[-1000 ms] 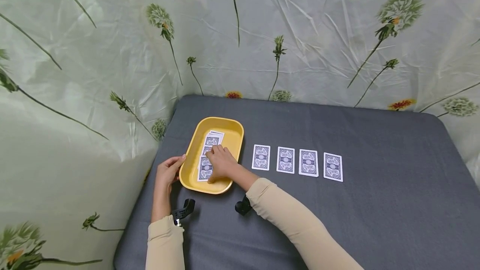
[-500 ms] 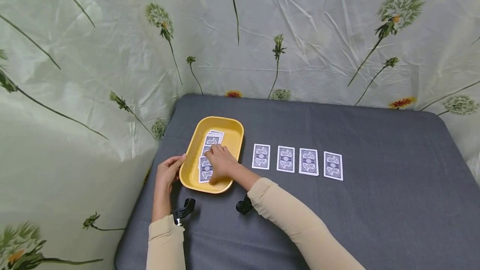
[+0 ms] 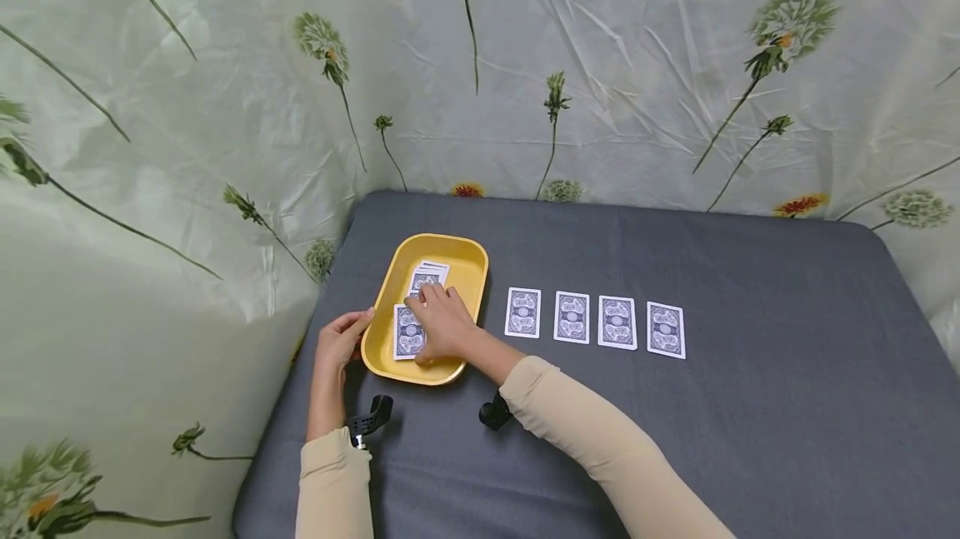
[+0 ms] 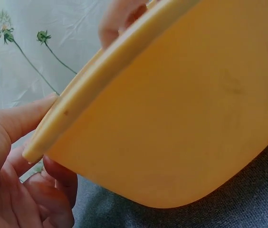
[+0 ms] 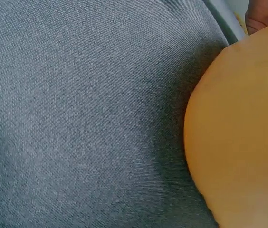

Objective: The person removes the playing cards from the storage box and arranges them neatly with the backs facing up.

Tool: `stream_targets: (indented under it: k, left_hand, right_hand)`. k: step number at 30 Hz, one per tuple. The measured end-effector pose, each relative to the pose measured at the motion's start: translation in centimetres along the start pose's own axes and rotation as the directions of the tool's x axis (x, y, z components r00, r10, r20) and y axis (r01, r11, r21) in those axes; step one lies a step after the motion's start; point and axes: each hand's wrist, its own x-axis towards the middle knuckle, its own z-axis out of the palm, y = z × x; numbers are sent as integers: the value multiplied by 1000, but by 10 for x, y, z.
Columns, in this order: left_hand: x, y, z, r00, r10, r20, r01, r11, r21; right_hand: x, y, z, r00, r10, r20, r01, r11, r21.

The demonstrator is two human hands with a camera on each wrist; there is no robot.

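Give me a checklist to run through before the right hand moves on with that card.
1. Left hand steadying the tray: ok, it pinches the rim on the tray's left side.
2. Tray upright on the grey table: ok.
3. Nearest card in the right hand: ok, the hand appears to grip it at its upper and lower edges.
4. Only one card in that grip: cannot tell, the hand covers part of the cards.
5. Nearest card out of the tray: not ok, it is inside the rim.
6. Four cards on the table apart and patterned side up: ok, they form a spaced row.
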Motion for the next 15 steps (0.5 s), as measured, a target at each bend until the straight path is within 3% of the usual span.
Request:
stream_targets:
  k: [8, 15]
  left_hand:
    - [2, 0, 1, 1000, 15, 19, -16, 999, 35]
    - [0, 1, -2, 998, 11, 55, -11, 1000, 7]
  right_hand:
    - [-15, 15, -24, 986, 2, -167, 13, 996, 86]
    - [-38, 41, -40, 972, 22, -233, 10, 991, 134]
